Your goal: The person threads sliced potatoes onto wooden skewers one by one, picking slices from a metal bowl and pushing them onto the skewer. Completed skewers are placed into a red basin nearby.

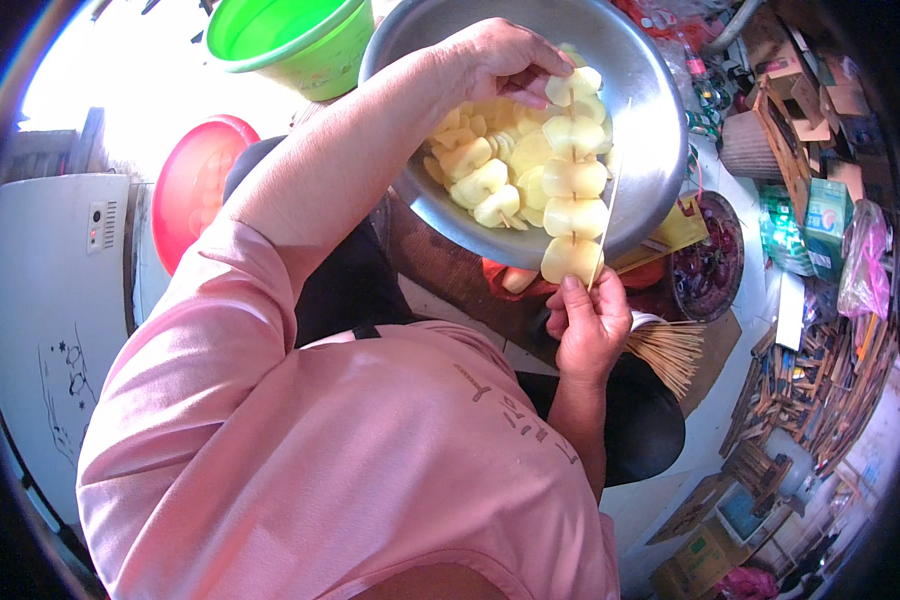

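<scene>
A skewer of pale yellow potato slices (574, 180) stretches over a large metal bowl (650, 170), its slices threaded one after another. At the far end my left hand (510, 62) is closed, fingertips pinching by the top slice. My right hand (588, 322) pinches the near end at the bowl's front rim, thumb against the lowest slice. A thin bare bamboo stick (615, 190) also rises from the right hand, slanting beside the slices. Inside the bowl lie loose potato slices (532, 150) and other threaded potato slices (480, 185), partly hidden under my left forearm.
Bundled bamboo sticks (667, 352) fan out beside my right knee. A dark round basin (708, 258) stands right of the bowl. Behind my left arm are a green bucket (288, 40) and a red basin (192, 185). Split wood (820, 390) lies piled at the right.
</scene>
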### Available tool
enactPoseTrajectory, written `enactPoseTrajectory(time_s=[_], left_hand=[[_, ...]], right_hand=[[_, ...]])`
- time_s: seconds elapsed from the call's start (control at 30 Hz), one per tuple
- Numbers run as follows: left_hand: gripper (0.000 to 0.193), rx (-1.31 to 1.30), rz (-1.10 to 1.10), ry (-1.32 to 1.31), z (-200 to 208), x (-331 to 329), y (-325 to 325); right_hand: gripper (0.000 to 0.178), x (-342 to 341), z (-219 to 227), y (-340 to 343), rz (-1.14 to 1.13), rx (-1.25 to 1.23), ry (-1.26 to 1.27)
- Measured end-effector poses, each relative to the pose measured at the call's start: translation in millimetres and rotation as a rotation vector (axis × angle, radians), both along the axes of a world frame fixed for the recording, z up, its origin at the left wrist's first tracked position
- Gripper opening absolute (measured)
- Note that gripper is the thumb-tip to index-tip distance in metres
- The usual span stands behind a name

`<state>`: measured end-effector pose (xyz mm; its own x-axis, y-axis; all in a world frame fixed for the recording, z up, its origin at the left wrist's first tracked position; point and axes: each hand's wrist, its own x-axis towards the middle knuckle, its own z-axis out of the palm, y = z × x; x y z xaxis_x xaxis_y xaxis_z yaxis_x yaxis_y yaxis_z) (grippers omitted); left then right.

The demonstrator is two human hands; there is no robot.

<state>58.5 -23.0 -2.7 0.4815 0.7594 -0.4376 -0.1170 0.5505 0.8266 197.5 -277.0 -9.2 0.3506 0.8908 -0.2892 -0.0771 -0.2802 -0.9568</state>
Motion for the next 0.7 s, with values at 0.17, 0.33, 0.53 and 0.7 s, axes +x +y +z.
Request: enactPoseTrajectory(time_s=[0.17, 0.33, 0.53, 0.7], left_hand=[[0.015, 0.015, -0.145, 0.070, -12, -1, 7], [0.014, 0.060, -0.194, 0.107, -2, -2, 0], [0.016, 0.158, -0.261, 0.111, -6, -1, -2], [0.018, 0.124, -0.260, -0.032, -31, 0, 13]], right_hand=[[0.008, -1, -1, -1, -0.002, -0.001, -0.014], [0.007, -2, -1, -1, -0.009, 0.001, -0.014], [0.009, -2, 0, 0, -0.020, -0.005, 0.008], [0.011, -1, -2, 1, -0.018, 0.025, 0.063]])
